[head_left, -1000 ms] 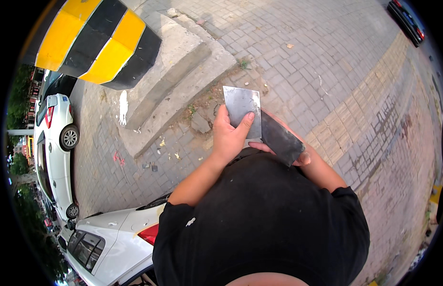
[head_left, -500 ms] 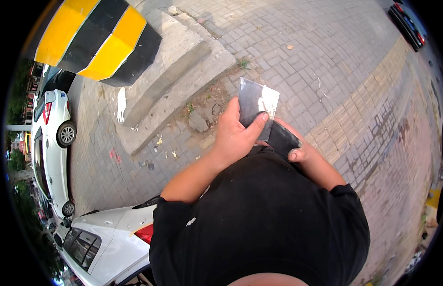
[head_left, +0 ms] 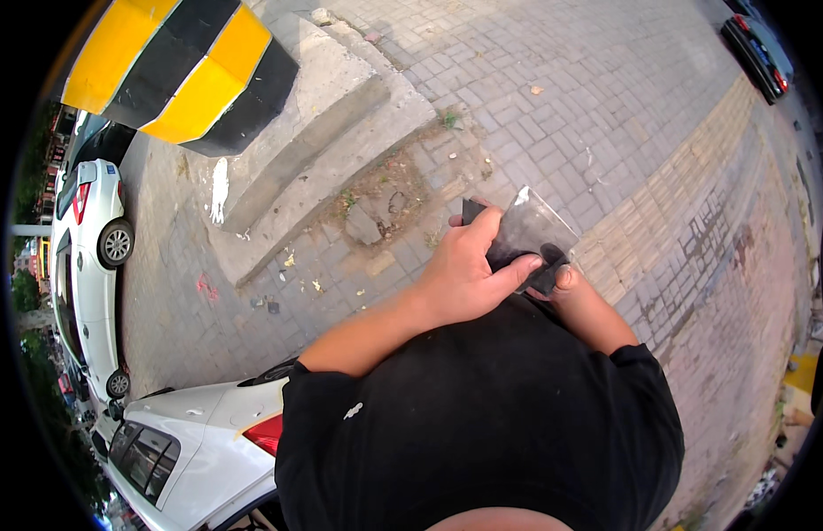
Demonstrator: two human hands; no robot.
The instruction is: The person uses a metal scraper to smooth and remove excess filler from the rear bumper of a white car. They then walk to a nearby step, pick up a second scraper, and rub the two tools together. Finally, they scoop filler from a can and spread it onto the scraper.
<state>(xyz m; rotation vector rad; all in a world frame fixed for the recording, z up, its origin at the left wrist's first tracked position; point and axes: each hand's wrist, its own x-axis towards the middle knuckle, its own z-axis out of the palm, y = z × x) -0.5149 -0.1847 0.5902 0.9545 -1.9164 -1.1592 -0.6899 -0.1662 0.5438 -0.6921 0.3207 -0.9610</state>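
From the head view, I look down on both my hands, held together just beyond my black T-shirt [head_left: 482, 416]. My left hand [head_left: 464, 276] is closed around the near edge of a thin, shiny rectangular plate [head_left: 528, 226], its thumb pressed over the lower part and its other fingers mostly hidden. The plate is tilted, its free corner pointing away from me. Under it I have a dark flat slab [head_left: 471, 210]; one corner shows beside my left knuckles. My right hand [head_left: 567, 285] is curled in from the right, thumb up at the slab's near end; the rest of its grip is covered, so I cannot tell how tightly it holds. Below lies grey brick paving [head_left: 517, 115], with a stepped concrete base [head_left: 340, 150] ahead to the left and a white car [head_left: 208, 442] near my left elbow.
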